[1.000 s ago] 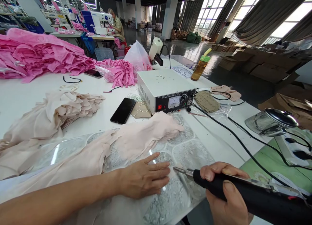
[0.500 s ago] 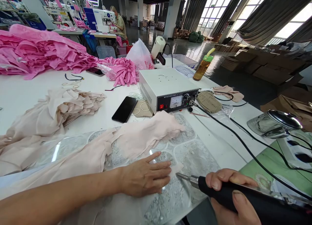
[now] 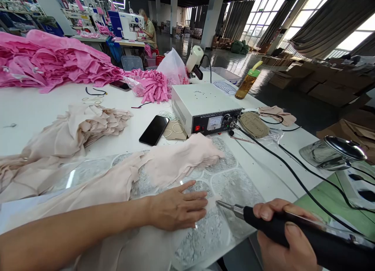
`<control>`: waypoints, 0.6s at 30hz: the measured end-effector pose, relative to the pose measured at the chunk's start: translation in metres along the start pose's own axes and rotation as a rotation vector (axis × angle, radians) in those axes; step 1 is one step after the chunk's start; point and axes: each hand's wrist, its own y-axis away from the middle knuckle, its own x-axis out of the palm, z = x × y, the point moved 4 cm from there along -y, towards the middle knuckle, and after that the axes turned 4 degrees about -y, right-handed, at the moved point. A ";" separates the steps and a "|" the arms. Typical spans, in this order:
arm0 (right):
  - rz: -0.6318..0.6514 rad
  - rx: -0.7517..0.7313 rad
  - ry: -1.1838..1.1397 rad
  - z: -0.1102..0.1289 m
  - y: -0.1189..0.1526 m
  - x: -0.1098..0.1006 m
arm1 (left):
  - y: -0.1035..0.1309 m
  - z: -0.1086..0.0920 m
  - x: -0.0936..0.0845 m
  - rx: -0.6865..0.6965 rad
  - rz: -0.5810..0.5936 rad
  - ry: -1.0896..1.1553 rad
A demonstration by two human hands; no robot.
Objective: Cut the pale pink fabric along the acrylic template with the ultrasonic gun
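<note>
My left hand (image 3: 177, 208) lies flat with fingers spread on a thin pale-beige cloth, whose corner (image 3: 213, 202) shows past the fingertips. Wrapped in my right hand (image 3: 283, 228) is a corded ultrasonic handpiece (image 3: 256, 218) with a black grip and a narrow metal tip. That tip points left at the cloth's right edge; whether it presses on it I cannot tell. Under the cloth is a clear, grey-patterned mat (image 3: 234, 189). Beyond my left hand lies a layered pile of beige cloth pieces (image 3: 181, 159). Another beige stack (image 3: 90, 128) rests farther left.
A white control box (image 3: 206, 99) stands behind the pile, with a black cable (image 3: 281, 163) curving right. Nearby are a phone (image 3: 154, 130), a bottle (image 3: 247, 83) and a lidded glass jar (image 3: 331, 153). Pink fabric (image 3: 58, 60) is heaped back left. A person (image 3: 150, 30) sits at a sewing machine.
The scene has shifted slightly right in view. The handpiece tip appears a little higher and farther right. My left hand stays flat on the cloth.
</note>
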 end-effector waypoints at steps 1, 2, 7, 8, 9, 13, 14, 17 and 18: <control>0.000 0.002 0.006 -0.001 -0.001 0.000 | 0.000 0.000 0.001 -0.004 0.007 0.006; 0.007 0.006 0.013 -0.003 -0.001 0.001 | 0.000 0.001 0.001 -0.009 0.012 0.012; 0.049 -0.038 0.075 -0.004 -0.002 0.003 | 0.001 0.004 0.003 -0.033 0.039 0.056; 0.051 -0.046 0.077 -0.003 -0.002 0.003 | 0.002 0.005 0.003 -0.040 0.043 0.065; 0.048 -0.047 0.072 -0.003 -0.001 0.003 | 0.002 0.006 0.003 -0.048 0.047 0.073; 0.030 -0.034 0.061 -0.001 -0.002 0.005 | 0.001 0.009 -0.001 -0.057 0.050 0.093; 0.032 -0.032 0.059 -0.001 -0.002 0.005 | -0.001 0.010 -0.003 -0.051 0.050 0.095; 0.031 -0.036 0.050 -0.001 -0.003 0.006 | -0.008 0.015 -0.008 -0.028 0.057 0.096; 0.030 -0.037 0.048 -0.001 -0.004 0.006 | -0.011 0.017 -0.009 -0.020 0.059 0.094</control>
